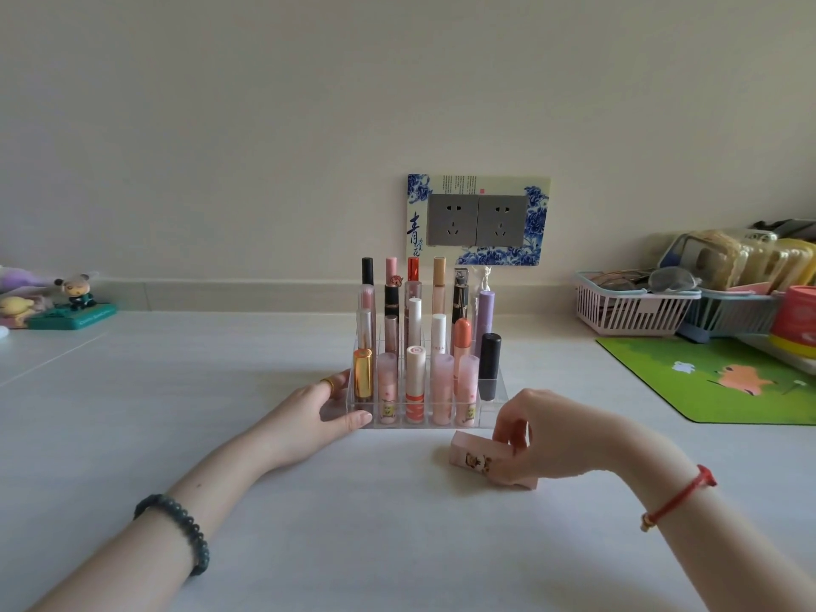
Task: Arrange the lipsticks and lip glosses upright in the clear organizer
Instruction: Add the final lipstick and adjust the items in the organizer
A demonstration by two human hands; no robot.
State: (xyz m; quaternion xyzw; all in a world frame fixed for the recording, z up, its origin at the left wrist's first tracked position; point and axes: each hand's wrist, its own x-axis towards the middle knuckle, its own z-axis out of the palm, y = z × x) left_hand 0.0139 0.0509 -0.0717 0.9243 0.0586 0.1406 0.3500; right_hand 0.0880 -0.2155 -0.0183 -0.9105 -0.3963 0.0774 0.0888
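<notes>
A clear tiered organizer [496,390] stands mid-table, filled with several upright lipsticks and lip glosses, among them a gold tube [363,373] at front left and a black tube [489,364] at front right. My left hand [315,413] rests against the organizer's left front corner, thumb along its base. A pink square lipstick [479,459] with a cartoon print lies on its side on the table just in front of the organizer's right end. My right hand [547,435] has its fingers closed around the right part of this lipstick.
A green cartoon mat [715,382] lies at right, with a pink basket [631,309] and a blue basket [728,315] of items behind it. Small figurines [75,298] stand at far left by the wall. A double wall socket [477,220] is behind the organizer.
</notes>
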